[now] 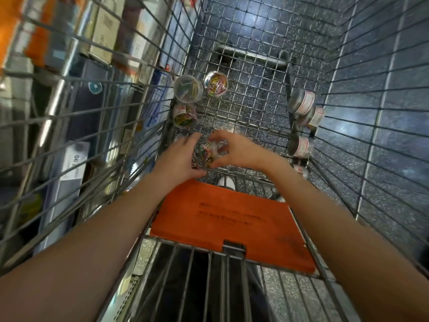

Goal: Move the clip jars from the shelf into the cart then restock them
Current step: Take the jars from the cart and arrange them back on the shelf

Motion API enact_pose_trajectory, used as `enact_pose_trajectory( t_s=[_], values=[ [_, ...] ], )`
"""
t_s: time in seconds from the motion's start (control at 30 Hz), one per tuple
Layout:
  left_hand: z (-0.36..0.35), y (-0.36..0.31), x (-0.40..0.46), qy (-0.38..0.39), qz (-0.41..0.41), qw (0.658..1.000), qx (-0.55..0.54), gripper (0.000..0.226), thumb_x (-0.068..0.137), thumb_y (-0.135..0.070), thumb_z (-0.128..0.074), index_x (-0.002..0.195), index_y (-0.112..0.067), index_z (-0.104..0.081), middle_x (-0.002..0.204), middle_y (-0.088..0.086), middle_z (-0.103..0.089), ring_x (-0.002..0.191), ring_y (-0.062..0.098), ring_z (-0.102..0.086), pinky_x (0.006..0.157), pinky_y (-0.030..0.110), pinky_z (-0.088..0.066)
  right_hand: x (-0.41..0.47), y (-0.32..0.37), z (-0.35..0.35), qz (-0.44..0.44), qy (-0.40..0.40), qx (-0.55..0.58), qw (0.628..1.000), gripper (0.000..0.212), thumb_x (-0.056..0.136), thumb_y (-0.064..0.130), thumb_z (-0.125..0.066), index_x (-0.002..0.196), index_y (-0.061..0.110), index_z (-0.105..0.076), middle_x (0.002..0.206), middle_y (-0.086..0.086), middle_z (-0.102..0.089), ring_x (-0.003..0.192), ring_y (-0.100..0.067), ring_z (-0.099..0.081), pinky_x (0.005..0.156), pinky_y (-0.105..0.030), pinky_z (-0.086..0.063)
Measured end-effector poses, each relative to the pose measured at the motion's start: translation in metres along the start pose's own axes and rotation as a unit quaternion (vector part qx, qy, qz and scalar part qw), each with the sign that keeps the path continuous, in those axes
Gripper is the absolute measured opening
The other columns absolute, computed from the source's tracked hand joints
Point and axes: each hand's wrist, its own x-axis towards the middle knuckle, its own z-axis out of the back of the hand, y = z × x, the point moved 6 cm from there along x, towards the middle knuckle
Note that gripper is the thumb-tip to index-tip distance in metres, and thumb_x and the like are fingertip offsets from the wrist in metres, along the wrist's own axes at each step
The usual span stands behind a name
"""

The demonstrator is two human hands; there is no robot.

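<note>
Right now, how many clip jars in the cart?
8 visible: three far left, four along the right side, one between both hands. Others may be hidden.

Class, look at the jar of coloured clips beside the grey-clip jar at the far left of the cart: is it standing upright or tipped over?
Upright: the coloured-clip jar shows its round top to the camera, resting on the cart floor.

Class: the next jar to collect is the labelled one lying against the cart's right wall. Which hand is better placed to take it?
The right hand: it is nearer the labelled jar, though both hands now hold a jar of coloured clips, so one must let go.
</note>
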Motion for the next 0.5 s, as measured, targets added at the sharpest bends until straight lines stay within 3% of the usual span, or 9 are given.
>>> enact_pose_trajectory(
  t_s=[0.1, 0.23, 0.33, 0.5],
  values=[
    [-0.0018, -0.0028, 0.0022, 0.013, -0.013, 0.999, 0.045, 0.093, 0.071, -0.039, -0.079, 0.146, -0.026, -0.026, 0.141, 0.006, -0.038, 0.128, 0.027, -0.04, 0.098, 0.046, -0.044, -0.0013, 0.0029, -0.0046, -0.006, 0.002, 0.028, 1.0, 0.072, 0.073, 0.014, -0.079, 0.133, 0.021, -0.039, 0.13, 0.003, -0.05, 0.106, -0.017, -0.058, 0.093, -0.036, -0.051],
    [-0.0031, -0.0038, 0.003, 0.022, -0.012, 0.997, 0.077, 0.092, 0.068, -0.051, -0.077, 0.143, -0.023, -0.032, 0.14, 0.002, -0.04, 0.127, 0.025, -0.041, 0.097, 0.044, -0.045, -0.0016, 0.0037, -0.0088, -0.009, 0.011, 0.051, 0.999, 0.075, 0.073, 0.01, -0.078, 0.134, 0.02, -0.036, 0.128, 0.006, -0.048, 0.1, -0.012, -0.056, 0.077, -0.019, -0.05],
    [-0.0009, -0.0053, 0.0021, 0.022, -0.003, 0.997, 0.077, 0.093, 0.064, -0.058, -0.076, 0.14, -0.022, -0.035, 0.138, 0.0, -0.044, 0.127, 0.024, -0.041, 0.097, 0.044, -0.044, -0.0017, 0.0022, -0.0093, -0.016, 0.008, 0.062, 0.998, 0.078, 0.072, 0.012, -0.079, 0.136, 0.021, -0.034, 0.134, 0.003, -0.048, 0.1, -0.011, -0.056, 0.083, -0.024, -0.051],
    [0.0003, -0.0089, 0.001, 0.019, 0.01, 0.997, 0.077, 0.078, 0.071, -0.052, -0.074, 0.133, -0.023, -0.039, 0.13, 0.001, -0.052, 0.121, 0.025, -0.045, 0.087, 0.04, -0.044, -0.0016, 0.0013, -0.0096, -0.015, 0.012, 0.064, 0.998, 0.081, 0.074, 0.011, -0.078, 0.139, 0.021, -0.031, 0.138, 0.0, -0.046, 0.099, -0.01, -0.054, 0.071, -0.015, -0.048]
  ],
)
